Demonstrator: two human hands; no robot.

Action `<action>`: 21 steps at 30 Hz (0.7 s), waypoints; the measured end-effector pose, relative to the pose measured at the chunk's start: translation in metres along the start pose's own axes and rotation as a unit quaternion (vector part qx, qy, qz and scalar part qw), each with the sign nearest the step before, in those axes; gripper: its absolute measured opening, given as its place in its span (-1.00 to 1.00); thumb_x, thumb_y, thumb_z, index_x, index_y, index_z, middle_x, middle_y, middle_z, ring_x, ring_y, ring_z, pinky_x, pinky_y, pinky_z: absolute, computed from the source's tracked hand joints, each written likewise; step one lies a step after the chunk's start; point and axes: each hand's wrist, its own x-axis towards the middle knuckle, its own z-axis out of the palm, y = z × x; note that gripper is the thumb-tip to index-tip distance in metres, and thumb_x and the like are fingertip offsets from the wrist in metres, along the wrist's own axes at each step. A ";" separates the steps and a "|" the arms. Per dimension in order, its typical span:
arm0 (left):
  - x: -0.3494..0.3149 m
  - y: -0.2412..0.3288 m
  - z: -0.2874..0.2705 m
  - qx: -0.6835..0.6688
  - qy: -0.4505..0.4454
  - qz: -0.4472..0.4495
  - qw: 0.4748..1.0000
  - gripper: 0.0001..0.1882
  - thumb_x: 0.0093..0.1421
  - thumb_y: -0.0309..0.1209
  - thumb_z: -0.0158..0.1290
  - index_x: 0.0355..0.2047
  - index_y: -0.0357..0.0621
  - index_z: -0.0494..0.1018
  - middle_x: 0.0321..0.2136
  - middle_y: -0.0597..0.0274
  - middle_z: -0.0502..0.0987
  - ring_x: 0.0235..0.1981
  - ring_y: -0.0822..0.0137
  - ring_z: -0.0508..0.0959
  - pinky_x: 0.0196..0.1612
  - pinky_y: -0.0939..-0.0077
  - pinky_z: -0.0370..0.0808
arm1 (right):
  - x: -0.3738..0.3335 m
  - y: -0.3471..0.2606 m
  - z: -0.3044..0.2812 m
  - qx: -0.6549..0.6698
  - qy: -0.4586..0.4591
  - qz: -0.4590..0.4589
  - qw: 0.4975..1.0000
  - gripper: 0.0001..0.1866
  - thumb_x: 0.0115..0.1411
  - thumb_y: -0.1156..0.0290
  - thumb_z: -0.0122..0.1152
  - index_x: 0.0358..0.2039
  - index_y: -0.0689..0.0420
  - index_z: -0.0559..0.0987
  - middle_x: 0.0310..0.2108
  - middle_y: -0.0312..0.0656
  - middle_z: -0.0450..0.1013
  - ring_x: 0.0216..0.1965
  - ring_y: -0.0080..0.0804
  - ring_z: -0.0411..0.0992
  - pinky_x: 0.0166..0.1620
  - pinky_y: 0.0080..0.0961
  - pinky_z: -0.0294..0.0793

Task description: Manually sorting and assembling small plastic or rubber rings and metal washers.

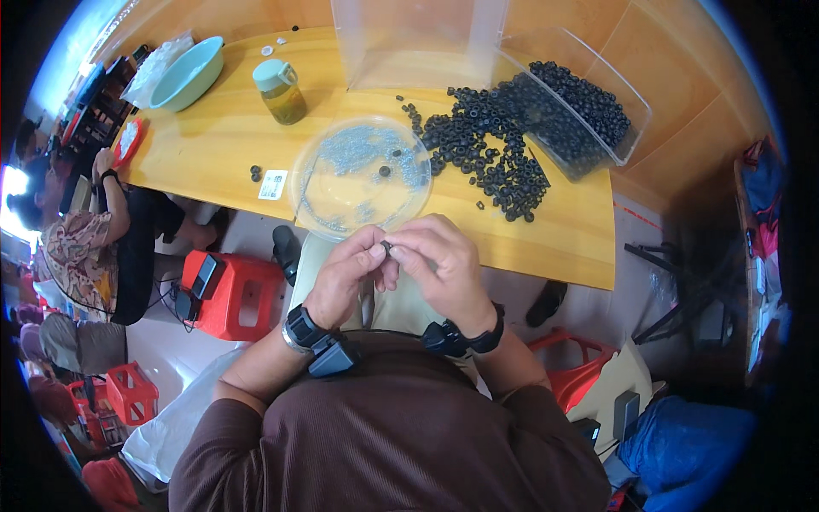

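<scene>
Small dark piece [387,246], partly covered, its exact shape unclear

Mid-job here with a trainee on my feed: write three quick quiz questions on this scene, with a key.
1. True or false: the fingers of the left hand and the right hand meet at one small dark piece.
2. On the wooden table, what stands upright between the blue-green basin and the round clear tray?
3. Fill in: the heap of loose black pieces lies to the ____ of that tray, as the person sees it.

Key: 1. True. 2. A lidded bottle. 3. Right.
</scene>
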 end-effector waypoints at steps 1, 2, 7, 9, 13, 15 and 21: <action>0.001 0.000 0.001 -0.010 0.009 -0.010 1.000 -0.67 0.22 -0.17 -0.09 -0.25 -0.21 0.36 -0.48 0.25 0.44 -0.46 0.44 0.44 -0.37 0.60 0.37 | -0.001 -0.002 0.002 -0.064 0.012 -0.024 0.998 -0.86 0.02 0.52 0.20 -0.34 0.19 0.56 -0.40 -0.16 0.44 -0.37 -0.28 0.44 -0.31 -0.47 0.43; 0.002 0.000 0.002 -0.009 0.008 -0.010 1.000 -0.67 0.22 -0.17 -0.09 -0.25 -0.21 0.36 -0.48 0.25 0.44 -0.46 0.44 0.44 -0.37 0.60 0.37 | -0.003 -0.003 0.002 -0.127 0.024 -0.048 0.990 -0.82 0.00 0.51 0.20 -0.32 0.18 0.55 -0.39 -0.16 0.44 -0.37 -0.23 0.43 -0.31 -0.43 0.44; 0.003 -0.002 0.001 -0.055 0.081 -0.013 0.995 -0.74 0.25 -0.24 -0.15 -0.26 -0.19 0.35 -0.46 0.28 0.42 -0.47 0.46 0.41 -0.36 0.62 0.32 | -0.007 -0.007 0.017 -0.210 0.028 -0.066 0.975 -0.71 0.00 0.44 0.21 -0.20 0.15 0.53 -0.34 -0.18 0.45 -0.34 -0.23 0.43 -0.30 -0.39 0.43; 0.001 -0.002 -0.007 -0.037 0.069 -0.022 0.997 -0.74 0.25 -0.24 -0.15 -0.27 -0.19 0.35 -0.47 0.28 0.43 -0.47 0.46 0.41 -0.38 0.63 0.32 | -0.009 -0.002 0.021 -0.148 0.016 -0.025 0.989 -0.71 0.01 0.44 0.21 -0.20 0.17 0.54 -0.34 -0.15 0.45 -0.34 -0.22 0.43 -0.29 -0.39 0.43; -0.008 -0.001 -0.034 0.016 -0.014 -0.029 0.999 -0.74 0.24 -0.24 -0.13 -0.28 -0.20 0.35 -0.48 0.27 0.46 -0.48 0.46 0.44 -0.40 0.63 0.33 | 0.002 0.003 0.009 0.001 -0.042 0.019 0.999 -0.74 0.02 0.43 0.21 -0.25 0.21 0.55 -0.36 -0.11 0.45 -0.35 -0.18 0.43 -0.28 -0.38 0.43; -0.012 0.006 -0.037 0.007 -0.004 -0.020 1.000 -0.74 0.23 -0.23 -0.12 -0.29 -0.19 0.36 -0.49 0.26 0.46 -0.48 0.46 0.45 -0.40 0.63 0.34 | 0.019 0.013 -0.001 -0.076 -0.044 0.028 0.996 -0.79 0.04 0.42 0.18 -0.29 0.21 0.57 -0.39 -0.10 0.46 -0.35 -0.15 0.43 -0.27 -0.36 0.42; -0.024 0.018 -0.055 -0.032 0.022 0.023 0.999 -0.69 0.17 -0.17 -0.04 -0.31 -0.18 0.35 -0.49 0.18 0.47 -0.49 0.37 0.49 -0.40 0.57 0.37 | 0.080 0.060 -0.006 -0.298 -0.016 0.063 0.952 -0.82 0.07 0.38 0.12 -0.33 0.13 0.60 -0.40 -0.08 0.47 -0.30 -0.13 0.44 -0.23 -0.31 0.42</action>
